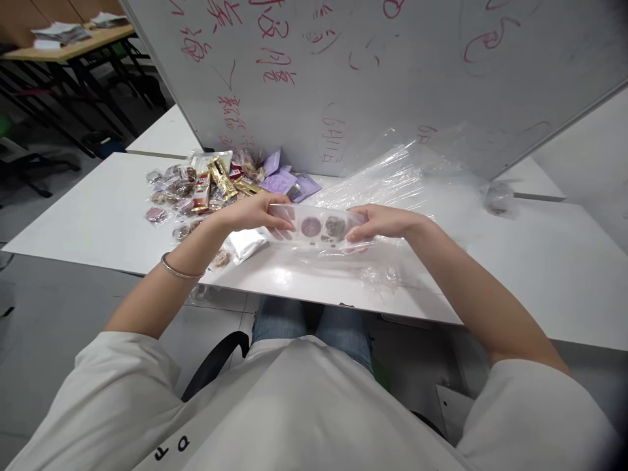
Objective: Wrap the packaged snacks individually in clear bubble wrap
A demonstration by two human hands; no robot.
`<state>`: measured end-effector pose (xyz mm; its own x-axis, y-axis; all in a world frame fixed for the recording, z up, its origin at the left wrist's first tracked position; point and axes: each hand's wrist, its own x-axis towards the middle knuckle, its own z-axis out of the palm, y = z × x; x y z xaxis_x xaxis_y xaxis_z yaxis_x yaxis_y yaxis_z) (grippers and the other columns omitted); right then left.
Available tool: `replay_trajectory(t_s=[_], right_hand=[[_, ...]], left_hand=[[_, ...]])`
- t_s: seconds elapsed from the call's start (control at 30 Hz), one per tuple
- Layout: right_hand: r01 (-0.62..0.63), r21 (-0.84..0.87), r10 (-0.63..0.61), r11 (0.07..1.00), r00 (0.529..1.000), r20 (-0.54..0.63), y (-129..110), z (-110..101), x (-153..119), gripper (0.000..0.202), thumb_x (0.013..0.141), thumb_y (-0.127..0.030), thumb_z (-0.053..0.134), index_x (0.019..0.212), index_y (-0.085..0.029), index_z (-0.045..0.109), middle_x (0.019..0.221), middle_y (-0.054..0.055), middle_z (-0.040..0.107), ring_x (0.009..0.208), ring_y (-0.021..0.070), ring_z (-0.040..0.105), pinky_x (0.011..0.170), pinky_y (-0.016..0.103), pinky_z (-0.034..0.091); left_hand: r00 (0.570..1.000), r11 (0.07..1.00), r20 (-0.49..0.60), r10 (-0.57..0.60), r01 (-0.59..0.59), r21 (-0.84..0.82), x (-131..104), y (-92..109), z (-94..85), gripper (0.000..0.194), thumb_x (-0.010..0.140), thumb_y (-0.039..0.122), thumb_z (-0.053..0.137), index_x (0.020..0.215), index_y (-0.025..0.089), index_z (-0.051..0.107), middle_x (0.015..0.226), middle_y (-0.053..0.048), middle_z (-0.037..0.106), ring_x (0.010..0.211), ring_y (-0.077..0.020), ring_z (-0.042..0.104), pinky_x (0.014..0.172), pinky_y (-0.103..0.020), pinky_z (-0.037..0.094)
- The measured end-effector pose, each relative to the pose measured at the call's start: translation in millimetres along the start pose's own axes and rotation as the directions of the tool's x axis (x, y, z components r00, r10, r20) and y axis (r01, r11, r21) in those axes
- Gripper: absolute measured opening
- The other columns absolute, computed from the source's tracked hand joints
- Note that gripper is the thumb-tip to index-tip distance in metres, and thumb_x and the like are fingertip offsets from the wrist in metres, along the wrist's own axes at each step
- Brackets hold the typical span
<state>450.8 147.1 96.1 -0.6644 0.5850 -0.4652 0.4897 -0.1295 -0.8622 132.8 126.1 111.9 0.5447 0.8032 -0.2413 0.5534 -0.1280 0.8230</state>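
A clear plastic pouch (321, 229) is stretched between my hands above the white table's front part. Through it show a round pinkish item and a greyish one, side by side. My left hand (267, 214) pinches the pouch's left end between thumb and fingers. At its right end my right hand (375, 222) grips it the same way. Behind and left of my left hand lies a pile of small wrapped packets, among them a gold packet (222, 178), a red and gold packet (201, 191) and purple packets (279, 182). A silvery white packet (245, 244) lies just below my left hand.
Clear plastic bags (387, 180) are heaped behind my right hand. A whiteboard (343, 85) with red writing stands across the back of the white table (98, 216). Another clear wrapped item (499, 198) lies at the right. A wooden table (53, 53) with papers stands at far left.
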Motion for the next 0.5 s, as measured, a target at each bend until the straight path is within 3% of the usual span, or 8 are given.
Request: replay_trajectory(t_s=[0.1,0.2,0.3,0.4,0.43,0.5], right_hand=[[-0.020,0.128,0.012,0.992,0.998,0.069,10,-1,3,0.048,0.068,-0.030,0.081,0.112,-0.023,0.061,0.107,0.005,0.071,0.088,0.0193,0.071,0.064,0.025,0.059],[-0.035,0.187,0.024,0.982,0.998,0.061,14,0,5,0.053,0.068,-0.030,0.079,0.116,-0.022,0.058,0.107,0.006,0.070,0.077,0.0161,0.071,0.050,0.019,0.053],[-0.036,0.164,0.024,0.986,0.997,0.074,18,6,7,0.048,0.069,-0.032,0.076,0.111,-0.021,0.057,0.111,0.007,0.068,0.078,0.0160,0.070,0.049,0.020,0.050],[0.008,-0.120,-0.015,0.993,0.998,-0.064,28,18,13,0.029,0.074,-0.033,0.071,0.095,-0.021,0.056,0.102,0.007,0.067,0.082,0.0186,0.066,0.059,0.027,0.052],[0.016,-0.280,-0.063,0.960,0.985,-0.160,32,23,16,0.022,0.077,-0.033,0.069,0.089,-0.021,0.054,0.095,0.006,0.066,0.080,0.0192,0.064,0.061,0.029,0.051],[0.011,-0.609,-0.232,0.793,0.930,-0.285,43,32,21,0.010,0.083,-0.028,0.060,0.085,-0.021,0.053,0.089,0.006,0.064,0.079,0.0209,0.060,0.063,0.032,0.047]], left_hand=[[0.999,0.990,0.017,-0.029,0.031,-0.139,5,-10,2.8,0.036,0.071,0.039,0.082,0.093,0.016,0.065,0.075,-0.001,0.064,0.065,-0.0112,0.061,0.061,-0.025,0.050],[0.998,0.965,0.040,-0.045,0.054,-0.256,9,-19,0.2,0.035,0.070,0.035,0.084,0.094,0.017,0.065,0.070,0.001,0.062,0.060,-0.0088,0.058,0.056,-0.021,0.047],[0.996,0.977,0.079,-0.041,0.057,-0.203,10,-25,-3.3,0.034,0.073,0.038,0.081,0.097,0.018,0.066,0.074,0.000,0.065,0.062,-0.0106,0.061,0.056,-0.022,0.048],[0.997,0.998,0.072,-0.020,0.016,0.060,9,-33,2.3,0.028,0.082,0.039,0.071,0.098,0.017,0.068,0.085,-0.005,0.071,0.075,-0.0168,0.067,0.067,-0.028,0.053],[0.999,0.982,0.036,0.009,-0.016,0.189,9,-37,7.3,0.024,0.084,0.037,0.066,0.096,0.016,0.069,0.087,-0.006,0.072,0.079,-0.0190,0.068,0.072,-0.031,0.054],[0.991,0.891,-0.060,0.121,-0.082,0.447,5,-47,21.5,0.020,0.089,0.027,0.056,0.094,0.015,0.071,0.093,-0.008,0.074,0.086,-0.0219,0.069,0.080,-0.035,0.054]])
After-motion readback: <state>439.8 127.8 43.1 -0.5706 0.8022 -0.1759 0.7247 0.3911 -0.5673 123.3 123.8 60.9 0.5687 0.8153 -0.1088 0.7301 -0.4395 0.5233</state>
